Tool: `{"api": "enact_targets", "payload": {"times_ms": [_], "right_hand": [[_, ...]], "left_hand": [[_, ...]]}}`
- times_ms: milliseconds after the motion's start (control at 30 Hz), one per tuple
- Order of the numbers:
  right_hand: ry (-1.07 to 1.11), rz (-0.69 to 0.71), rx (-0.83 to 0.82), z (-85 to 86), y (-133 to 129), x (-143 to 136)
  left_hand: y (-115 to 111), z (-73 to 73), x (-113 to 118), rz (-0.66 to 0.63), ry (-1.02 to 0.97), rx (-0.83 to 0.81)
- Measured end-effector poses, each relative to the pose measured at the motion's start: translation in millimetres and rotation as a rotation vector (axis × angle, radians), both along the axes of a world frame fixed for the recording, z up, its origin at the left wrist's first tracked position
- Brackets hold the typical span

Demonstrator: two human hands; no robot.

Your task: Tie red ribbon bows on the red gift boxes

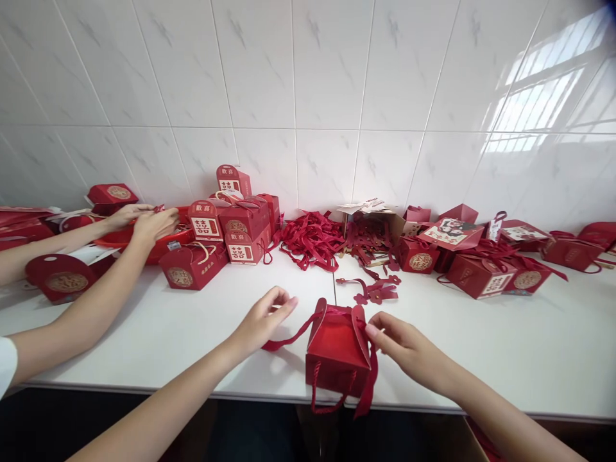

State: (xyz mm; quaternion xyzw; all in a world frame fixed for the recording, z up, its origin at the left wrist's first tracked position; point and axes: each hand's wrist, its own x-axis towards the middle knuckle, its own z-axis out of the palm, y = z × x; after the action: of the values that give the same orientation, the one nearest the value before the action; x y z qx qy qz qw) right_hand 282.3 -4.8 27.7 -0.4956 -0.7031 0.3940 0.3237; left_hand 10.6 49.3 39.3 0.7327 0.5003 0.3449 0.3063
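Observation:
A red gift box stands upright near the table's front edge, a twisted cord handle hanging down its front. A dark red ribbon runs through the slots in its two raised flaps, with one tail on each side. My left hand hovers left of the box, fingers loosely curled, thumb apart and nothing between them; the ribbon's left tail passes just below it. At the right flap, the thumb and fingertips of my right hand close on the ribbon.
Loose red ribbons lie in a heap by the tiled wall, beside an open carton of flower-shaped strips. Red boxes are stacked left and right. A co-worker's hands work over a red basin at left.

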Motion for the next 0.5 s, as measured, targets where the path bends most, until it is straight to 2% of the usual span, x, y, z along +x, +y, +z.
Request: {"api": "enact_targets", "payload": {"times_ms": [67, 167, 300, 400, 500], "right_hand": [[0.043, -0.003, -0.018, -8.5, 4, -8], [0.134, -0.022, -0.013, -16.6, 11, -17], [0.282, 0.008, -0.030, -12.4, 13, -17], [0.373, 0.003, -0.083, -4.6, 10, -10], [0.317, -0.038, -0.068, 1.3, 10, -3]], "left_hand": [[-6, 1.6, 22, -0.068, -0.144, -0.075], [-12, -3.8, 38, -0.071, -0.199, -0.155], [-16, -6.1, 35, -0.012, -0.214, -0.327], [-18, 2.9, 27, -0.022, -0.244, -0.513], [-16, 13.1, 20, -0.014, -0.309, -0.636]]}}
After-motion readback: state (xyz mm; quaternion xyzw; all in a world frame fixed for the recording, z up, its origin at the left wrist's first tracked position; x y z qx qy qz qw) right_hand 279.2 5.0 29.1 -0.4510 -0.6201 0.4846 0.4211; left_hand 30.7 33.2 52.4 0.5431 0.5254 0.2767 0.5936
